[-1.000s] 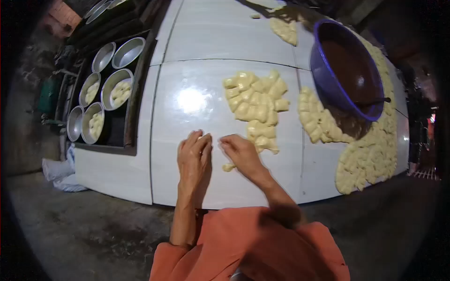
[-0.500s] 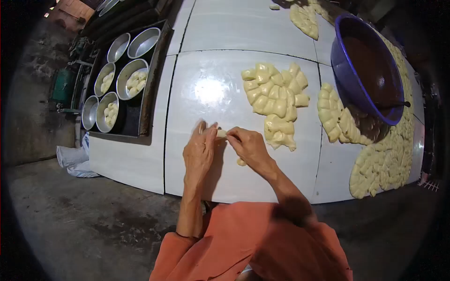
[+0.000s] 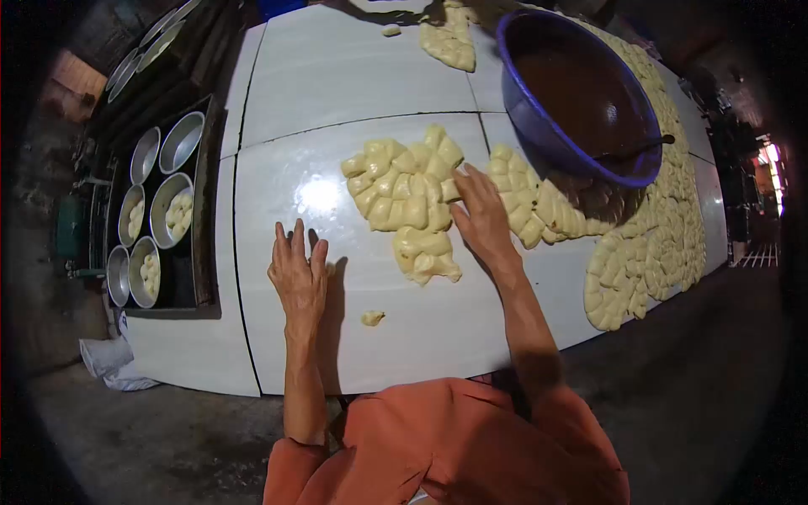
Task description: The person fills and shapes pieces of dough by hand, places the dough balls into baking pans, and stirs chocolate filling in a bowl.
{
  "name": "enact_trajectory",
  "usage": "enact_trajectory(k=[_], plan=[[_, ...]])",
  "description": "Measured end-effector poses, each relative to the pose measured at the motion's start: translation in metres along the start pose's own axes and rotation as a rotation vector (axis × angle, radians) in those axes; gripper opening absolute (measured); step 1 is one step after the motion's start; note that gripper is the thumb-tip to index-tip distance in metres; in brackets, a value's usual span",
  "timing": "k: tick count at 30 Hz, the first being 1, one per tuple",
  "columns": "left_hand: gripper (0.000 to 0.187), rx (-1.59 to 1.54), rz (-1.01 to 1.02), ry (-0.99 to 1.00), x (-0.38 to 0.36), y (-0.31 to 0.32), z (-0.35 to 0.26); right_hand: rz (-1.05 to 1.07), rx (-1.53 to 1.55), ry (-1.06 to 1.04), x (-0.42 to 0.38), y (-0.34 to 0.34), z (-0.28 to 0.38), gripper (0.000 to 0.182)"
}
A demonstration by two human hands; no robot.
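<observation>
My left hand (image 3: 299, 273) is open over the white tiled table, fingers spread, holding nothing. My right hand (image 3: 484, 215) is open too, its fingertips at the right edge of a cluster of pale, glossy dough pieces (image 3: 400, 189). A smoother lump of dough (image 3: 425, 254) joins the near side of that cluster. Between my forearms lies a small scrap of dough (image 3: 372, 318). Just right of my right hand, another patch of cut dough (image 3: 522, 198) reaches toward the purple basin.
A purple basin (image 3: 526, 126) of brown liquid, with a dark handle across its rim, stands at the right. More dough (image 3: 640, 269) covers the table's right side. At the left, a dark tray (image 3: 202, 210) holds several metal pans, some with dough pieces.
My hands have parted from around a small piece of dough, which is no longer between them. The right hand has moved up and right to the dough cluster. The view has shifted right.
</observation>
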State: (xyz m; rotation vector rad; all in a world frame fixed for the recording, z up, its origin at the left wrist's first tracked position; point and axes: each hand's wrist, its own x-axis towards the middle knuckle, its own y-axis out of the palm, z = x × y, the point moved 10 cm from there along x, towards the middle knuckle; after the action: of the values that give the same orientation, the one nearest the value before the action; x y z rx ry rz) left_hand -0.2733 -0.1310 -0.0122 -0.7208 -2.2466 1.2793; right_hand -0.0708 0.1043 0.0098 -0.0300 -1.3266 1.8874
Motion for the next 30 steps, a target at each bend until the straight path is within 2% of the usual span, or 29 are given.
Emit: enact_trajectory(k=[3, 4, 7, 9, 11, 14, 15, 17, 20, 23, 24, 25, 27, 28, 30], plan=[[0.055, -0.162, -0.033, 0.286, 0.015, 0.007, -0.059, 0.137, 0.056, -0.066, 0.004, 0.025, -0.014, 0.038], [0.057, -0.183, -0.054, 0.360, 0.019, 0.010, -0.083, 0.055, 0.124, -0.107, 0.010, 0.016, -0.016, 0.032], [0.052, -0.227, 0.041, 0.476, 0.028, 0.034, -0.144, 0.102, 0.421, 0.416, -0.003, 0.007, -0.057, 0.023], [0.048, -0.186, 0.060, 0.553, 0.032, 0.053, -0.164, -0.023, 0.813, 0.700, -0.028, 0.013, -0.092, 0.023], [0.048, -0.213, 0.077, 0.574, 0.037, 0.065, -0.176, -0.046, 1.138, 0.782, -0.039, 0.012, -0.097, 0.023], [0.051, -0.240, 0.141, 0.590, 0.042, 0.080, -0.185, 0.131, 1.092, 0.834, -0.034, 0.021, -0.094, 0.033], [0.052, -0.247, 0.167, 0.594, 0.044, 0.084, -0.188, 0.088, 0.734, 0.695, -0.021, 0.010, -0.083, 0.033], [0.058, -0.243, 0.190, 0.600, 0.048, 0.092, -0.189, 0.028, 0.055, 0.100, 0.001, -0.010, -0.031, 0.032], [0.059, -0.217, 0.222, 0.638, 0.049, 0.097, -0.193, 0.018, 0.105, 0.088, 0.000, 0.007, -0.041, 0.029], [0.062, -0.202, 0.223, 0.691, 0.048, 0.100, -0.201, 0.162, 0.514, 0.503, -0.015, 0.020, -0.077, 0.024], [0.065, -0.185, 0.281, 0.680, 0.048, 0.103, -0.203, 0.052, 0.839, 0.629, -0.022, 0.021, -0.083, 0.023], [0.065, -0.184, 0.288, 0.684, 0.049, 0.105, -0.204, 0.019, 0.964, 0.740, -0.031, 0.021, -0.090, 0.023], [0.067, -0.183, 0.305, 0.697, 0.050, 0.109, -0.209, 0.021, 1.193, 0.719, -0.032, 0.007, -0.081, 0.024], [0.069, -0.124, 0.374, 0.662, 0.051, 0.114, -0.211, 0.083, 1.151, 0.725, -0.033, 0.013, -0.084, 0.024], [0.070, -0.125, 0.373, 0.706, 0.050, 0.117, -0.213, 0.170, 1.039, 0.730, -0.030, 0.020, -0.089, 0.026]])
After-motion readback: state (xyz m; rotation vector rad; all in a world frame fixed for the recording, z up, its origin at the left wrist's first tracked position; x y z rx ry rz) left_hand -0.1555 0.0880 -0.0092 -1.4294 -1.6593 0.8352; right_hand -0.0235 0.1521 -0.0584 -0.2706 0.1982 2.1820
